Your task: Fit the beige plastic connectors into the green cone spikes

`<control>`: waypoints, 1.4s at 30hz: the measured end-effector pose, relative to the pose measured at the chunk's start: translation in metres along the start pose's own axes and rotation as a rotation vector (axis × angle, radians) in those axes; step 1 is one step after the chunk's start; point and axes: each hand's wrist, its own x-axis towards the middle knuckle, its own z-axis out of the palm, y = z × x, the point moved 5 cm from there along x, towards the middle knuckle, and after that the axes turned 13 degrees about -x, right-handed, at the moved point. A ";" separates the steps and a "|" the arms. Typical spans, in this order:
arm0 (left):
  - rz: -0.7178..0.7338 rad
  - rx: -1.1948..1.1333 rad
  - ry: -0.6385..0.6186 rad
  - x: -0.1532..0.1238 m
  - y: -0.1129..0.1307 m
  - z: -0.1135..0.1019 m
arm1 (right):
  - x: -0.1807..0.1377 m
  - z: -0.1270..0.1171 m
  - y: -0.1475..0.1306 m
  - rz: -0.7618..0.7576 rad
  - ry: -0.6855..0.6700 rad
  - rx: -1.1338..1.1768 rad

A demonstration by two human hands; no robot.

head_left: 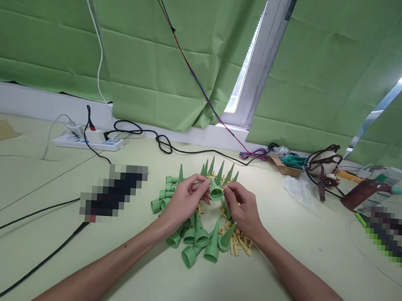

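Note:
My left hand (184,199) pinches a green plastic cone spike (216,191), its round open end turned toward me. My right hand (241,207) has its fingertips pinched together right beside that open end; whatever it holds is too small to name. Below and around both hands lies a pile of several more green cone spikes (198,241), some upright at the back (220,170). Small tan plugs (239,243) are scattered on the table under my right hand.
A white power strip (89,140) with plugs and black cables (163,143) lies at the back left. Another black cable (30,217) crosses the left front. At the right are a clear bag (299,186), a brown strap bundle (322,169) and other clutter. Green curtains hang behind.

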 end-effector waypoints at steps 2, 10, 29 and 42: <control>-0.020 -0.015 0.023 -0.001 0.001 -0.001 | 0.000 0.000 -0.002 -0.016 -0.009 -0.030; 0.008 0.056 -0.007 -0.003 0.008 0.002 | 0.000 0.001 -0.003 -0.048 -0.021 -0.081; 0.174 0.232 -0.065 -0.007 0.010 0.006 | 0.001 0.003 0.000 -0.033 -0.051 -0.154; 0.206 0.339 0.014 -0.010 0.015 0.006 | 0.002 0.000 -0.001 -0.030 -0.004 -0.128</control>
